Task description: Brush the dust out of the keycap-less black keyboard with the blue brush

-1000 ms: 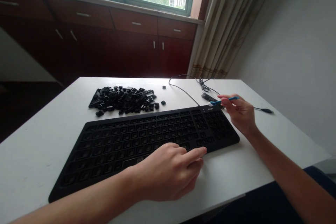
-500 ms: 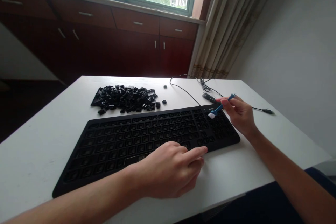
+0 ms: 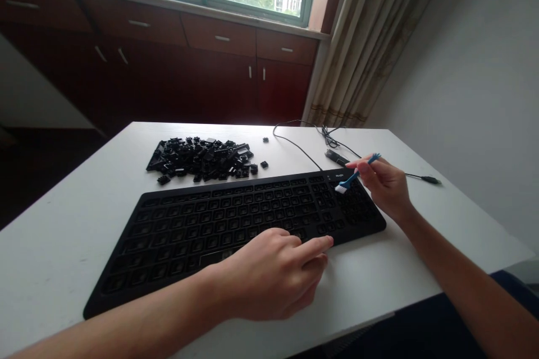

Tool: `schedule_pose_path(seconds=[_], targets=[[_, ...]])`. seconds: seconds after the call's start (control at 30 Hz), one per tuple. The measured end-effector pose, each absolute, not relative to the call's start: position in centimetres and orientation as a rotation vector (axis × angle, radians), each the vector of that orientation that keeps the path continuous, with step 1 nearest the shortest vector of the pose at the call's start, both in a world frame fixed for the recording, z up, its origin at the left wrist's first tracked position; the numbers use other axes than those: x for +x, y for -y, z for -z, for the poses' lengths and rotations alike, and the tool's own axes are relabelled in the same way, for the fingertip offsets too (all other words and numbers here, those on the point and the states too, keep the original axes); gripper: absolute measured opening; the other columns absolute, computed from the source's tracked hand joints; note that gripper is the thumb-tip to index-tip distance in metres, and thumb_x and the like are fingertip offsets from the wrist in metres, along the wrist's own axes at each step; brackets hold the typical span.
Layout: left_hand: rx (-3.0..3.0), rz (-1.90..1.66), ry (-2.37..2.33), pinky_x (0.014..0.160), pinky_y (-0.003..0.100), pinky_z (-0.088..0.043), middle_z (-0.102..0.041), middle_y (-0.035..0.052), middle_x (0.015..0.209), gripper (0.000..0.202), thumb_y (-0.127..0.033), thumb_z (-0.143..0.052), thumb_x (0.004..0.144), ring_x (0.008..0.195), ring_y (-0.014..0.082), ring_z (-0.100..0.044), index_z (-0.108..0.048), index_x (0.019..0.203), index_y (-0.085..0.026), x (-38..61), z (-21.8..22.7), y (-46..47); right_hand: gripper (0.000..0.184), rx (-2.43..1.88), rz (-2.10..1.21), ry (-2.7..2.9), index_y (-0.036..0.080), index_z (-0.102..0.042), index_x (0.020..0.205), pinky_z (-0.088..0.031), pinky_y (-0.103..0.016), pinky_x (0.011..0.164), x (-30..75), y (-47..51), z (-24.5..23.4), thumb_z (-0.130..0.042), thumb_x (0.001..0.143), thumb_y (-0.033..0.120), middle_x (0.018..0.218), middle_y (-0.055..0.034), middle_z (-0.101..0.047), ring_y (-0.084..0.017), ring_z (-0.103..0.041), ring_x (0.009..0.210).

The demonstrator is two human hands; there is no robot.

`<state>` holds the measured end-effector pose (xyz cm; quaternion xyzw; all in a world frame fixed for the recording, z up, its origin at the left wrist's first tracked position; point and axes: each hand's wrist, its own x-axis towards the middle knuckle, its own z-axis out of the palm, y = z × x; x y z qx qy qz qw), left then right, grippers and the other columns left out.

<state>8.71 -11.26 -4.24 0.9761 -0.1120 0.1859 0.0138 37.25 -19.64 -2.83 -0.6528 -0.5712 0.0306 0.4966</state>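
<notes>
A black keyboard [image 3: 236, 210] with its keycaps off lies slanted across the white table, bare key sockets showing. My left hand [image 3: 282, 275] rests over its front edge, the index finger stretched along it and the other fingers loosely bent; the thumb is hidden. Between the thumb and fingers of my right hand [image 3: 385, 182] is a small blue brush [image 3: 349, 180] with white bristles. Its bristles are down at the sockets near the upper part of the number pad. Behind the keyboard lies a heap of loose black keycaps [image 3: 202, 157].
Two single keycaps lie right of the heap, one of them a small keycap [image 3: 264, 164]. A black cable [image 3: 295, 146] runs from the keyboard's back to a tangle and a plug [image 3: 430, 180]. A dark slim object [image 3: 336, 157] lies behind my right hand. The table [image 3: 50, 258] ends near my lap.
The brush has dipped slightly and its bristles have shifted a little down and right over the number pad. My left hand has stayed in place.
</notes>
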Motion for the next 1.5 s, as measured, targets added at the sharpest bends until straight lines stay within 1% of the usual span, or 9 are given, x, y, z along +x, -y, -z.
schedule_pose_path(seconds=[0.2, 0.4, 0.5, 0.57, 0.73, 0.9, 1.13, 1.37, 1.5], targets=[[3.045, -0.574, 0.348, 0.054, 0.035, -0.051, -0.060, 0.0022, 0.148, 0.031, -0.027, -0.048, 0.098, 0.061, 0.0139, -0.063, -0.072, 0.114, -0.016, 8.71, 4.21, 11.30, 0.022, -1.629, -0.202, 1.478, 0.027, -0.080, 0.108, -0.048, -0.024, 0.056, 37.41, 19.52, 3.18, -0.066, 0.097, 0.041, 0.096, -0.0027, -0.070, -0.010, -0.056, 0.065], [3.043, -0.579, 0.354, 0.053, 0.036, -0.051, -0.061, 0.0025, 0.147, 0.032, -0.027, -0.047, 0.098, 0.061, 0.0139, -0.061, -0.072, 0.115, -0.017, 8.71, 4.27, 11.24, 0.025, -1.628, -0.277, 1.458, 0.026, -0.078, 0.112, -0.049, -0.024, 0.057, 37.41, 19.47, 3.44, -0.074, 0.092, 0.041, 0.098, -0.0029, -0.074, -0.010, -0.060, 0.065], [3.044, -0.574, 0.351, 0.054, 0.036, -0.051, -0.060, 0.0025, 0.148, 0.032, -0.027, -0.047, 0.098, 0.062, 0.0138, -0.061, -0.072, 0.115, -0.017, 8.69, 4.22, 11.25, 0.029, -1.643, -0.289, 1.437, 0.026, -0.078, 0.112, -0.048, -0.025, 0.055, 37.28, 19.46, 3.21, -0.077, 0.088, 0.042, 0.087, -0.0014, -0.073, -0.011, -0.060, 0.063], [3.045, -0.579, 0.347, 0.054, 0.036, -0.051, -0.061, 0.0029, 0.147, 0.032, -0.027, -0.047, 0.098, 0.061, 0.0134, -0.061, -0.072, 0.115, -0.017, 8.69, 4.16, 11.26, 0.028, -1.645, -0.310, 1.438, 0.025, -0.078, 0.109, -0.048, -0.025, 0.056, 37.26, 19.43, 3.13, -0.077, 0.088, 0.043, 0.083, -0.0013, -0.073, -0.013, -0.063, 0.065], [3.046, -0.577, 0.367, 0.054, 0.036, -0.051, -0.062, 0.0043, 0.146, 0.031, -0.027, -0.047, 0.098, 0.061, 0.0137, -0.062, -0.072, 0.113, -0.016, 8.75, 4.06, 11.26, 0.024, -1.625, -0.314, 1.473, 0.021, -0.079, 0.093, -0.052, -0.026, 0.063, 37.43, 19.35, 3.18, -0.070, 0.094, 0.043, 0.094, -0.0046, -0.078, -0.015, -0.069, 0.075], [3.038, -0.566, 0.357, 0.055, 0.035, -0.051, -0.063, 0.0078, 0.144, 0.031, -0.026, -0.047, 0.098, 0.061, 0.0133, -0.064, -0.072, 0.114, -0.015, 8.74, 4.15, 11.24, 0.026, -1.609, -0.296, 1.424, 0.023, -0.079, 0.100, -0.051, -0.025, 0.062, 37.67, 19.45, 3.21, -0.065, 0.097, 0.045, 0.082, -0.0026, -0.074, -0.014, -0.066, 0.071], [3.033, -0.571, 0.353, 0.053, 0.037, -0.052, -0.062, 0.0040, 0.145, 0.031, -0.026, -0.046, 0.098, 0.059, 0.0141, -0.062, -0.072, 0.113, -0.016, 8.75, 4.13, 11.26, 0.034, -1.618, -0.497, 1.350, 0.020, -0.076, 0.104, -0.048, -0.022, 0.048, 37.67, 19.28, 3.49, -0.064, 0.097, 0.050, 0.084, -0.0048, -0.074, -0.011, -0.059, 0.060], [3.038, -0.583, 0.362, 0.055, 0.036, -0.052, -0.062, 0.0040, 0.146, 0.031, -0.027, -0.047, 0.098, 0.061, 0.0140, -0.063, -0.072, 0.113, -0.016, 8.75, 4.17, 11.27, 0.032, -1.595, -0.522, 1.303, 0.019, -0.076, 0.105, -0.048, -0.021, 0.049, 37.52, 19.21, 3.40, -0.070, 0.093, 0.048, 0.081, -0.0041, -0.076, -0.010, -0.059, 0.057], [3.042, -0.563, 0.354, 0.055, 0.037, -0.052, -0.063, 0.0047, 0.145, 0.032, -0.027, -0.048, 0.098, 0.061, 0.0142, -0.063, -0.072, 0.116, -0.016, 8.73, 4.18, 11.24, 0.032, -1.581, -0.581, 1.324, 0.018, -0.074, 0.105, -0.048, -0.023, 0.051, 37.54, 19.31, 3.48, -0.072, 0.092, 0.047, 0.078, -0.0044, -0.077, -0.012, -0.062, 0.059]])
